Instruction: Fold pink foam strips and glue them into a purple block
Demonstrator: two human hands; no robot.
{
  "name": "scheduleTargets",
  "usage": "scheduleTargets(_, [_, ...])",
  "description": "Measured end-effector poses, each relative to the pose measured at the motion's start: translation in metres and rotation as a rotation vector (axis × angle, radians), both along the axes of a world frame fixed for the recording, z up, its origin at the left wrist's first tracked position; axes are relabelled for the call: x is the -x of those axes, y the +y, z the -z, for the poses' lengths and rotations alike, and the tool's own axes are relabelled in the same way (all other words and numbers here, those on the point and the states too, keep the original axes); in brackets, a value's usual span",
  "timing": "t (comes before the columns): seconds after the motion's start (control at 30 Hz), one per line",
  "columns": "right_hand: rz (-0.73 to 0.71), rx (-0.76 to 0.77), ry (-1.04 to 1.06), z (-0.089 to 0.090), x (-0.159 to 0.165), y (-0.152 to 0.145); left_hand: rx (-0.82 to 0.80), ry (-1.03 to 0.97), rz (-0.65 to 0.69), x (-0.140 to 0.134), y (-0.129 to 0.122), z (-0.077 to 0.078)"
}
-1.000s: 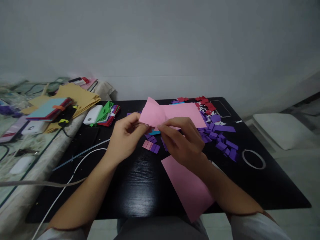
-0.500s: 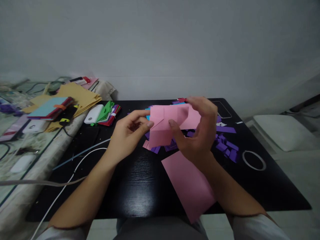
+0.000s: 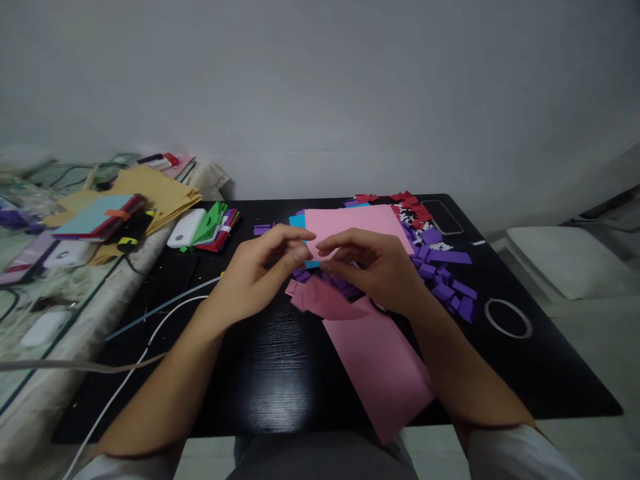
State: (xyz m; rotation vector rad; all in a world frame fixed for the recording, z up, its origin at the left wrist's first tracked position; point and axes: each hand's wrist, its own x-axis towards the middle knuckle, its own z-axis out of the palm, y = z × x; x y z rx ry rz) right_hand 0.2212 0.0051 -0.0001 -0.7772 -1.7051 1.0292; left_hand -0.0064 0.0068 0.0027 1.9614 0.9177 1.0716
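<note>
My left hand (image 3: 267, 270) and my right hand (image 3: 375, 263) face each other over the middle of the table. Both have loosely curled fingers, thumbs apart from the fingertips, and nothing held between them. Just below them is a folded pink paper piece (image 3: 327, 301), smeared by motion and apart from both hands. A flat pink sheet (image 3: 375, 360) lies partly over the table's front edge, beneath my right forearm. Behind my hands another pink sheet (image 3: 357, 221) rests on blue paper (image 3: 297, 221).
Purple paper pieces (image 3: 445, 290) and red scraps (image 3: 413, 208) are scattered at the right, near a white ring (image 3: 507, 320). Bundled green papers (image 3: 213, 223) lie at the left beside a white device (image 3: 187, 229). A white cable (image 3: 150, 343) crosses the table's left side.
The folded pink paper has left my hands and dropped below them. My right hand has come down and turned inward toward my left. The pink sheet behind shows more fully.
</note>
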Motion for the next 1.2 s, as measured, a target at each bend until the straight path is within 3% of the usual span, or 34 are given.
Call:
scheduleTargets(0.13, [0.066,0.073,0.027,0.007,0.003,0.003,0.013,0.042,0.028,0.001,0.001,0.001])
scheduleTargets(0.23, [0.073,0.031,-0.139,0.007,0.004,0.004,0.0,0.164,-0.019,0.003,0.003,0.002])
scheduleTargets(0.4, [-0.142,0.014,-0.565,0.015,0.009,0.001,-0.028,0.299,-0.035,0.003,0.005,0.001])
scheduleTargets(0.6, [-0.491,-0.034,-1.032,0.055,0.033,-0.017,-0.042,0.453,-0.005,-0.002,0.009,0.005])
scheduleTargets(0.7, [-0.509,-0.132,-1.129,0.071,0.045,-0.026,-0.051,0.523,0.019,-0.003,0.012,0.009])
scheduleTargets(0.87, [-0.578,-0.213,-1.121,0.086,0.055,-0.03,-0.032,0.543,0.046,-0.006,0.014,0.018])
scheduleTargets(1.0, [-0.538,-0.21,-1.127,0.092,0.054,-0.031,0.01,0.439,0.077,-0.014,0.021,0.035])
scheduleTargets(1.1, [-0.51,-0.177,-1.092,0.091,0.047,-0.031,0.143,0.214,0.074,-0.023,0.025,0.06])
scheduleTargets(1.2, [-0.506,-0.083,-1.077,0.089,0.04,-0.031,0.316,-0.065,-0.019,-0.026,0.023,0.09])
